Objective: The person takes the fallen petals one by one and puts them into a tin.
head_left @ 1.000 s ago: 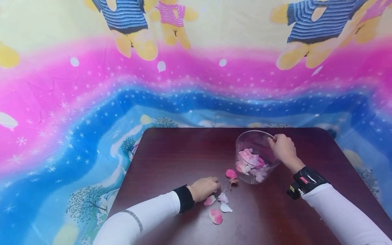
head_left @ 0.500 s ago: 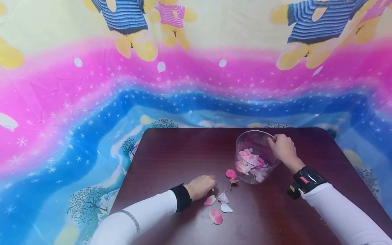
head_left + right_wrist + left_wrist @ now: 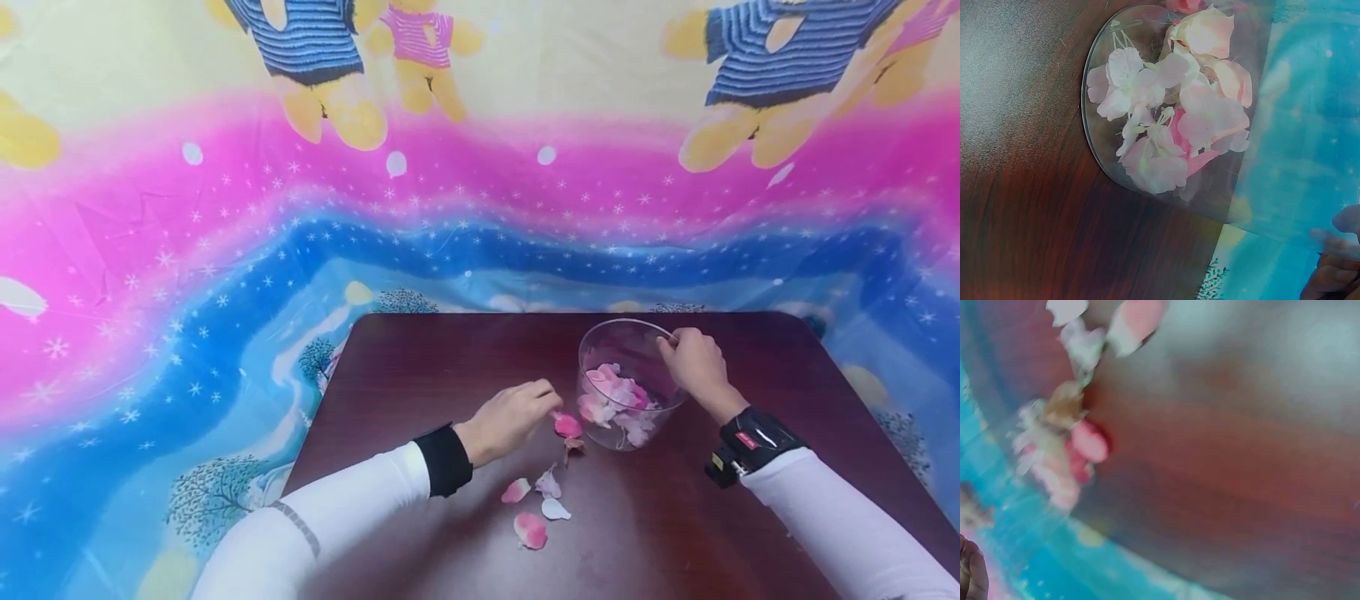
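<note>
A clear cylindrical container (image 3: 630, 429) stands on the table with pink and white flower petals (image 3: 1147, 87) inside. At its right rim my right hand (image 3: 697, 367) grips the edge, thumb on one side. My left hand (image 3: 510, 421) is above the table, left of the container, fingers curled with the tips together. A small pink petal bit (image 3: 556, 412) shows at those fingertips, mostly hidden. Just below them lies a bright pink petal (image 3: 568, 427), beside a brown dried petal (image 3: 574, 447). In the left wrist view only the fingers (image 3: 974, 572) show at the lower left.
Nearer the front lie a pink-and-white petal (image 3: 516, 491), a pale lilac blossom (image 3: 548, 483), a white petal (image 3: 556, 509) and a larger pink petal (image 3: 531, 531). The dark table (image 3: 420, 367) ends at a patterned cloth backdrop (image 3: 480, 200).
My left hand has risen away from the loose petals and moved toward the container. The right hand and container have stayed in place.
</note>
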A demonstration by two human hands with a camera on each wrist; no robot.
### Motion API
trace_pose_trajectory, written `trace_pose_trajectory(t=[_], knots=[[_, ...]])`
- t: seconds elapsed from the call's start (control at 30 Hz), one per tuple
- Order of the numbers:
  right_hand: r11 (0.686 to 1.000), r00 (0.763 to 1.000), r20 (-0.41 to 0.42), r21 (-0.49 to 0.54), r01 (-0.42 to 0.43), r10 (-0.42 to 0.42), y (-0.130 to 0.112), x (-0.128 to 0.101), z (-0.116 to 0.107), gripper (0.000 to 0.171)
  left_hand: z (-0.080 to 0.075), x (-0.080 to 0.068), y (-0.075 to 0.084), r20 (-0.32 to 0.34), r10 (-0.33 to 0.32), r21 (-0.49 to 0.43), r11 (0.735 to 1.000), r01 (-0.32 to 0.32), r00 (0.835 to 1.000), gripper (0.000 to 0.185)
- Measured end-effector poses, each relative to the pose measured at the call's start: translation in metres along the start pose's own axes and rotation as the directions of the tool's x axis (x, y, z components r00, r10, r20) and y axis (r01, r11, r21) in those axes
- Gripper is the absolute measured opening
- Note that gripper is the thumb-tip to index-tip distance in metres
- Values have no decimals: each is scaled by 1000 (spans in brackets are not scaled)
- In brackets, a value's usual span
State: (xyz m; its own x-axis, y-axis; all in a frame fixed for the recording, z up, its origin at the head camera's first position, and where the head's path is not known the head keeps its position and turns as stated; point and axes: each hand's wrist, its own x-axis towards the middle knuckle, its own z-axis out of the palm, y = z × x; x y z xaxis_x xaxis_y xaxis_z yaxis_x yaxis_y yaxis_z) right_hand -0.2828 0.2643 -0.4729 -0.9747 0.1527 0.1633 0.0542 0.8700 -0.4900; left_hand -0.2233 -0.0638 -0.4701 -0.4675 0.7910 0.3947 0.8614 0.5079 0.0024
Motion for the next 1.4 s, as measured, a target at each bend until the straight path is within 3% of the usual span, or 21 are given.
trace_pose_trajectory(t=[0.2, 0.4, 0.67, 0.8, 0.87, 0.93, 1.0, 1.07, 1.17, 1.4], knots=[[1000, 1000, 8, -3, -9, 9, 1, -1, 0, 34, -20, 27, 1, -86, -24, -53, 998, 20, 996, 13], [1000, 1000, 7, -3, -13, 13, -1, -2, -1, 34, -35, 58, 2, -142, -88, -140, 988, 68, 986, 8], [1000, 1000, 7, 2, -14, 14, 0, -2, -1, 35, -24, 94, 12, -74, -137, -140, 982, 126, 988, 11], [1000, 1000, -8, 5, -12, 12, 0, -1, 0, 34, -8, 107, 17, 11, -157, -68, 985, 157, 988, 33], [1000, 1000, -14, 6, -10, 10, 0, -1, 0, 34, -1, 110, 20, 105, -177, -6, 984, 178, 979, 57], [1000, 1000, -14, 6, -7, 7, 0, 0, 1, 34, 5, 110, 22, 218, -195, 45, 981, 190, 956, 77], [1000, 1000, -15, 6, -5, 5, 0, 0, 1, 34, 9, 108, 23, 315, -212, 71, 977, 200, 925, 87], [1000, 1000, -16, 4, -2, 2, 0, 0, 1, 34, 10, 105, 24, 371, -224, 70, 974, 213, 901, 87], [1000, 1000, -24, 3, 2, -2, -1, 0, 1, 34, 11, 100, 23, 367, -230, 60, 973, 224, 901, 84], [1000, 1000, -18, 0, -1, 1, 1, 2, 0, 34, 4, 82, 8, 299, -214, 60, 977, 206, 930, 81]])
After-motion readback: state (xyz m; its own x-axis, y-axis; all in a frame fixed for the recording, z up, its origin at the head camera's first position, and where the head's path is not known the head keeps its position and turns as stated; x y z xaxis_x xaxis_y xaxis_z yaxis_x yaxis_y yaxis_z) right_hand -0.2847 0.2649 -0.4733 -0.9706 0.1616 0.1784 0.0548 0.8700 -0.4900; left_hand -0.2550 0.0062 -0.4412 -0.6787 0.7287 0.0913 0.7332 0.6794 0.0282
